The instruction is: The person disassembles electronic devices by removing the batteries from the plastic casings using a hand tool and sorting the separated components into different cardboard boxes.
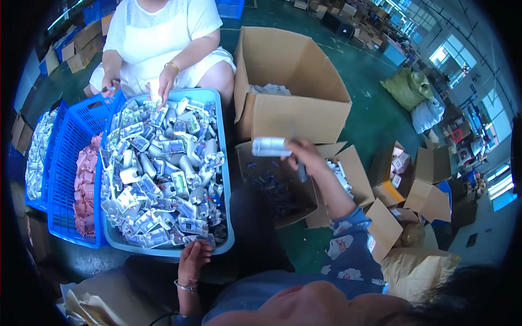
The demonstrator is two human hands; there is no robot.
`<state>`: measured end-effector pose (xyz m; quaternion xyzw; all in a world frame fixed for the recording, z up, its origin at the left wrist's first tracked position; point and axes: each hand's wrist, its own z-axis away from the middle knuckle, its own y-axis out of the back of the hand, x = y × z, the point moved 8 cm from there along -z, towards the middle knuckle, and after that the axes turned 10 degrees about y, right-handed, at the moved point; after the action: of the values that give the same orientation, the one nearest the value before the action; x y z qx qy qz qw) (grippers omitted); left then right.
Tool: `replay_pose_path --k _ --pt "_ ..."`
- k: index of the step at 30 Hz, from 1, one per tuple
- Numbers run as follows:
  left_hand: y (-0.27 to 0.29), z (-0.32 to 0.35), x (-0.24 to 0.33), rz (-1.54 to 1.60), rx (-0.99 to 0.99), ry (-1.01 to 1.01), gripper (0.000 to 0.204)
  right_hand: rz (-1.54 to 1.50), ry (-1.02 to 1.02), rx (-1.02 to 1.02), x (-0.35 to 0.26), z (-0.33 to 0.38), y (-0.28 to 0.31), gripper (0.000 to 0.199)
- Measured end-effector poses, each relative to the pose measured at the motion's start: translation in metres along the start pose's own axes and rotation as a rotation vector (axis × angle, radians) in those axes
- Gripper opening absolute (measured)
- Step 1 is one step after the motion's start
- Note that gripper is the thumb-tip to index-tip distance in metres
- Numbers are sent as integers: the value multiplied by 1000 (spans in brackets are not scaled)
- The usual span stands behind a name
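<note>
My right hand (305, 157) is closed, held out over an open carton. Its fingers grip a pale, tube-like plastic part (269, 146). A tool with a dark handle (302, 173) is tucked in the same hand; its tip is too blurred to name. At the near rim of a light-blue tub (230, 217) rests my left hand (194, 259), fingers loosely bent and nothing visible in them. White and grey plastic housings (163, 179), some with clear windows, fill the tub. Below my right hand, the carton (293, 214) has small dark and bluish pieces (269, 182) inside.
Across the tub sits a person (157, 38) in white, working with both hands. Blue baskets (70, 217) at left hold pink parts (87, 185) and whitish pieces (41, 157). A big carton (299, 108) stands ahead, smaller cartons (348, 174) at right, and sacks (408, 89) farther off.
</note>
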<state>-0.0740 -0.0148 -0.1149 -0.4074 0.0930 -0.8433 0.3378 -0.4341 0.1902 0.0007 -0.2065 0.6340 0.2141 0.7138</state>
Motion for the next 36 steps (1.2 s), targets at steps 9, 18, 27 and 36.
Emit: replay_pose_path --k 9,18,27,36 --pt "1 -15 11 -192 100 -178 24 -124 173 -47 -37 -66 -40 28" --pt "21 -21 5 -123 147 -144 27 479 201 -652 57 -26 -251 28" --pt "18 -15 -1 -81 39 -141 28 931 446 -204 77 -85 -263 31" --pt "21 -19 0 -103 38 -190 28 114 494 -105 28 -68 -235 20"
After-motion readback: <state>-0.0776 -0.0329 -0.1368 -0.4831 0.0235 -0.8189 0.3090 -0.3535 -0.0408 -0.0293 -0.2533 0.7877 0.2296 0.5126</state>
